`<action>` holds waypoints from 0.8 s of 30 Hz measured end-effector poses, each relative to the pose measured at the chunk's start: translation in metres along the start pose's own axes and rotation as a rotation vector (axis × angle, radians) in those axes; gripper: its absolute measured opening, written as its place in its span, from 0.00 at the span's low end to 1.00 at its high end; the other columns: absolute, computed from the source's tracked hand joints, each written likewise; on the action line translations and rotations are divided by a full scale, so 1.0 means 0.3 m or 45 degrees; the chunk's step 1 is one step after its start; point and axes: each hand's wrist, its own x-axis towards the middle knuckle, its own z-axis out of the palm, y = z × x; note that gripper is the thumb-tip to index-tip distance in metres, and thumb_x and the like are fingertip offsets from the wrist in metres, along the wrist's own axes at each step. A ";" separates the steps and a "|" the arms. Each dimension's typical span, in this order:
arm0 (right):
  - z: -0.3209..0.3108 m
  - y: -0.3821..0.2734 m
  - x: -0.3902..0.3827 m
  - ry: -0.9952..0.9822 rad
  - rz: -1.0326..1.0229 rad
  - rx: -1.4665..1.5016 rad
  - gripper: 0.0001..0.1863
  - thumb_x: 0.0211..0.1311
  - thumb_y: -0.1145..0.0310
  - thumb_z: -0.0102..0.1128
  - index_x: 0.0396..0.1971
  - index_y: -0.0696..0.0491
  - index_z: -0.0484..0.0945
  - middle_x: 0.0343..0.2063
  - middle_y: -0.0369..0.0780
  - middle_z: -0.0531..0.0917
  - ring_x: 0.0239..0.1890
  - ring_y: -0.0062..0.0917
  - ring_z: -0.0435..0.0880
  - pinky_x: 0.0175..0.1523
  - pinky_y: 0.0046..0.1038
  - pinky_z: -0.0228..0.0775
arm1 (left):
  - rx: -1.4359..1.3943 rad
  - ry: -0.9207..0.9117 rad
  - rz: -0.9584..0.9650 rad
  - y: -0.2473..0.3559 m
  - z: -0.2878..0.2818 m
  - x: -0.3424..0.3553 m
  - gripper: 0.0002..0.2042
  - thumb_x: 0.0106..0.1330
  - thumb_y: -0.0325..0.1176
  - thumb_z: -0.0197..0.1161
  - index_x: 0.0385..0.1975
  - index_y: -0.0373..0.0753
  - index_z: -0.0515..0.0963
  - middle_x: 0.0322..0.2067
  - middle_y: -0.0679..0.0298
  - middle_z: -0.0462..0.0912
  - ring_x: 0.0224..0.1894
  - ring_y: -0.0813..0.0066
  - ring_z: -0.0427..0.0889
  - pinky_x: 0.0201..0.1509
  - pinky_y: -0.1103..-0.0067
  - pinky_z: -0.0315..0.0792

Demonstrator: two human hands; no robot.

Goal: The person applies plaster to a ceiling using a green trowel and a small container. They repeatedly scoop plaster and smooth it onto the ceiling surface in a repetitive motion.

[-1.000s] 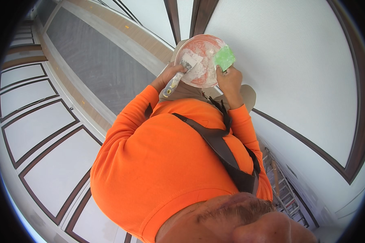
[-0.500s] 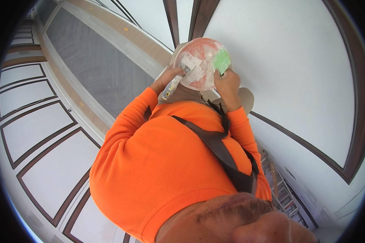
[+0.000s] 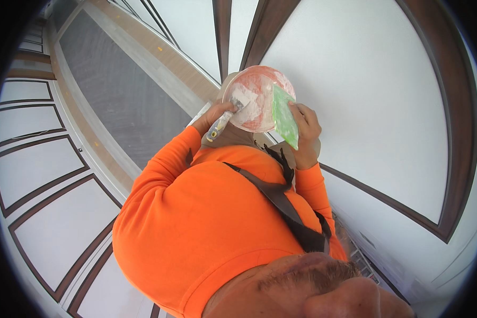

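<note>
Putty knife [image 3: 229,114] sits in the left hand [image 3: 213,112], whose grip clenches its handle, blade pressed into white paste inside the round orange pan [image 3: 258,98]; just right of that grip, the right hand [image 3: 306,130] grasps the pan's edge together with a green scraper [image 3: 284,114]; beyond both grips stands a white wall panel [image 3: 365,90] framed in dark trim.

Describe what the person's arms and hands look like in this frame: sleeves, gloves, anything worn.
Both arms wear long, bright orange sleeves that reach the wrists and crease at the elbows. The left hand and right hand are bare: no gloves, and no watch or ring shows. A dark strap crosses the orange top diagonally.
</note>
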 end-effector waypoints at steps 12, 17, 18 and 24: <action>-0.654 -0.154 0.379 0.868 -0.122 -0.275 0.13 0.64 0.67 0.71 0.36 0.63 0.83 0.28 0.44 0.86 0.28 0.28 0.84 0.37 0.26 0.78 | -0.098 0.111 -0.195 -0.053 -0.047 0.023 0.32 0.59 0.40 0.64 0.65 0.34 0.69 0.49 0.57 0.80 0.46 0.64 0.83 0.52 0.69 0.80; -1.119 -0.344 0.625 1.241 -0.441 -0.447 0.21 0.66 0.60 0.72 0.32 0.67 0.79 0.24 0.41 0.84 0.22 0.21 0.78 0.29 0.24 0.69 | -0.283 0.060 -0.035 -0.085 -0.006 0.091 0.24 0.55 0.39 0.63 0.51 0.32 0.77 0.34 0.60 0.81 0.29 0.70 0.82 0.28 0.73 0.79; -1.187 -0.381 0.665 1.212 -0.397 -0.418 0.22 0.65 0.59 0.72 0.32 0.66 0.80 0.23 0.41 0.84 0.22 0.20 0.77 0.28 0.23 0.67 | -0.276 0.062 -0.044 -0.081 0.002 0.090 0.24 0.55 0.39 0.63 0.50 0.31 0.77 0.33 0.60 0.81 0.29 0.70 0.82 0.27 0.73 0.79; -1.354 -0.479 0.891 1.073 -0.067 -0.753 0.25 0.59 0.54 0.77 0.28 0.65 0.81 0.21 0.41 0.82 0.20 0.18 0.74 0.29 0.20 0.63 | -0.355 0.088 -0.094 -0.134 -0.042 0.091 0.25 0.54 0.39 0.63 0.51 0.32 0.76 0.32 0.61 0.79 0.25 0.69 0.79 0.24 0.73 0.78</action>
